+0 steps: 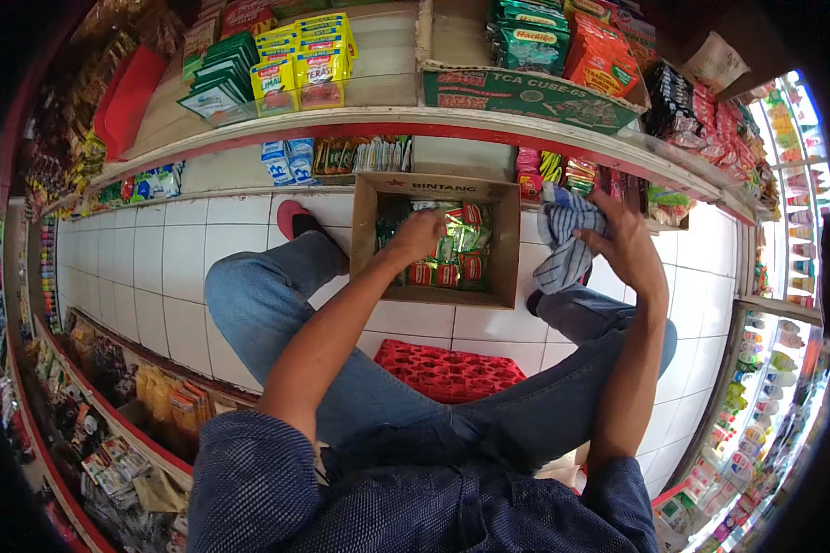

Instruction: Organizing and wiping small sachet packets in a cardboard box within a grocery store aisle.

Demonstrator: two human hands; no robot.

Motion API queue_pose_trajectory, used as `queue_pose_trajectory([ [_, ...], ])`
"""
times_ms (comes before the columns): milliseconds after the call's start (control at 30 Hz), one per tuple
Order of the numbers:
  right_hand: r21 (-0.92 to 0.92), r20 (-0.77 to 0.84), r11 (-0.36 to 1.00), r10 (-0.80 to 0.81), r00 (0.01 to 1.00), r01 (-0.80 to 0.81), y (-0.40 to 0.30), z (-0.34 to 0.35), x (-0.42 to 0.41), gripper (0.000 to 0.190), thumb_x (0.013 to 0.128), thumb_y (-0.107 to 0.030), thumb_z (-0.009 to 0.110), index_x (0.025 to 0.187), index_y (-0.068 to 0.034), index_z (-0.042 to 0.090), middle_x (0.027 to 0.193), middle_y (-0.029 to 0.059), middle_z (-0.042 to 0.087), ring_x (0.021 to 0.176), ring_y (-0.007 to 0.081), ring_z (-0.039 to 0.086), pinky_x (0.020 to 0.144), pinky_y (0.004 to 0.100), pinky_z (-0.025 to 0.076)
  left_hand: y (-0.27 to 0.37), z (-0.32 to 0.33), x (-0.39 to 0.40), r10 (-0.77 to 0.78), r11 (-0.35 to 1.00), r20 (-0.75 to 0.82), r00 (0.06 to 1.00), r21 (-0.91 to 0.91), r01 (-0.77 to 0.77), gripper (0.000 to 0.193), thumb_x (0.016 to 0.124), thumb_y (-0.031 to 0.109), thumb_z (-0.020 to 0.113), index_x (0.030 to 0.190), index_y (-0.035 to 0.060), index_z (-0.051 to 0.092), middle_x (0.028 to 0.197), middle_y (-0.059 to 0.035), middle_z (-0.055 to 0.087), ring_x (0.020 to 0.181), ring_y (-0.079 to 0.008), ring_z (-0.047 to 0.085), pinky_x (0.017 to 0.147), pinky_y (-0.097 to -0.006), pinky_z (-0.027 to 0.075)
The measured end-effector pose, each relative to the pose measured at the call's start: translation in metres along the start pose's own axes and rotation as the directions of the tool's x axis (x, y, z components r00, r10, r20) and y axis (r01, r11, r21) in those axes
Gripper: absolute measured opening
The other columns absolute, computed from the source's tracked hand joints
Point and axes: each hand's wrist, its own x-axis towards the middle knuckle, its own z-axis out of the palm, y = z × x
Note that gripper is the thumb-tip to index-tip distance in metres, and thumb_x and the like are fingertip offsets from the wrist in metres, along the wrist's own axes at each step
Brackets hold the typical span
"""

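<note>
An open cardboard box (503, 242) stands on the white tiled floor between my feet, with green and red sachets (472, 238) lying in it. My left hand (422, 237) reaches inside the box over the sachets; its fingertips are too small and blurred to show whether they grip one. To the right of the box, my right hand (622, 238) holds a blue and white striped cloth (570, 238) between thumb and fingers, and the cloth hangs down above my right foot.
A long shelf (380, 117) crosses ahead, bearing yellow sachets (321, 69) and a green cardboard tray (526, 93) of packets. A lower shelf (221, 169) runs beneath it. A red plastic crate (449, 370) lies between my legs. More stocked shelves (117, 415) stand at the left; bottles line the right.
</note>
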Motion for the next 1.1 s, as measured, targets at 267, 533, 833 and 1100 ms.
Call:
queue_pose_trajectory([
  [267, -0.032, -0.214, 0.995, -0.096, 0.972, 0.091, 0.030, -0.003, -0.001, 0.063, 0.080, -0.012, 0.075, 0.135, 0.004, 0.050, 0.103, 0.0340, 0.065, 0.097, 0.0501, 0.065, 0.083, 0.0491, 0.051, -0.098, 0.035, -0.018, -0.370, 0.740, 0.175, 0.912, 0.649, 0.176, 0.031, 0.093, 0.012, 0.056, 0.120, 0.0096, 0.071, 0.127, -0.0172, 0.067, 0.117, -0.0362, 0.065, 0.098, -0.0469, 0.053],
  [533, 0.009, -0.185, 0.995, -0.095, 0.978, 0.099, 0.022, -0.003, -0.002, 0.055, 0.077, 0.002, 0.074, 0.127, -0.001, 0.052, 0.110, 0.0286, 0.066, 0.108, 0.0495, 0.061, 0.087, 0.0520, 0.048, -0.112, 0.057, -0.011, -0.274, 0.588, 0.368, 0.888, 0.795, -0.148, 0.041, 0.094, 0.018, 0.058, 0.134, 0.0174, 0.068, 0.158, -0.0023, 0.045, 0.151, -0.0224, 0.031, 0.120, -0.0465, 0.028],
  [833, 0.008, -0.088, 0.999, -0.049, 0.995, 0.050, 0.015, -0.002, 0.000, 0.061, 0.078, -0.003, 0.075, 0.135, 0.001, 0.051, 0.123, 0.0269, 0.065, 0.116, 0.0464, 0.060, 0.095, 0.0473, 0.048, -0.145, 0.048, -0.016, -0.002, 0.137, 0.409, 0.912, 0.904, -0.405, 0.029, 0.093, 0.022, 0.060, 0.116, 0.0197, 0.078, 0.140, 0.0037, 0.062, 0.144, -0.0159, 0.039, 0.120, -0.0441, 0.024],
  [1100, -0.049, -0.062, 0.988, -0.152, 0.987, 0.149, 0.018, 0.001, -0.005, 0.051, 0.080, -0.010, 0.078, 0.126, 0.000, 0.058, 0.111, 0.0256, 0.067, 0.108, 0.0448, 0.062, 0.092, 0.0467, 0.048, -0.052, -0.021, -0.003, 0.197, 0.334, 0.342, 0.919, 0.858, -0.391, 0.020, 0.088, 0.015, 0.060, 0.099, 0.0124, 0.077, 0.108, -0.0107, 0.072, 0.112, -0.0271, 0.066, 0.102, -0.0451, 0.046],
])
